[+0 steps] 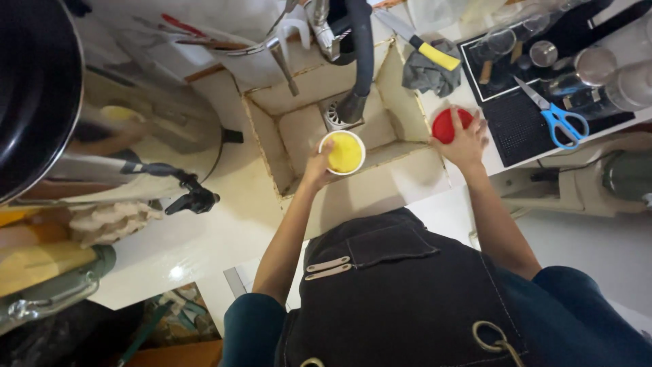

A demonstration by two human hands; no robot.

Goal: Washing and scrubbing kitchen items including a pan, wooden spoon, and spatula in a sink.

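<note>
My left hand holds a white cup with yellow contents over the front edge of a small square sink. A dark hose hangs from the tap into the sink above the drain. My right hand rests on a round red lid lying on the white counter just right of the sink. I wear a dark apron.
A grey cloth and a yellow-handled knife lie behind the red lid. Blue-handled scissors and several glasses sit on a black mat at right. A large steel urn with a black tap stands at left.
</note>
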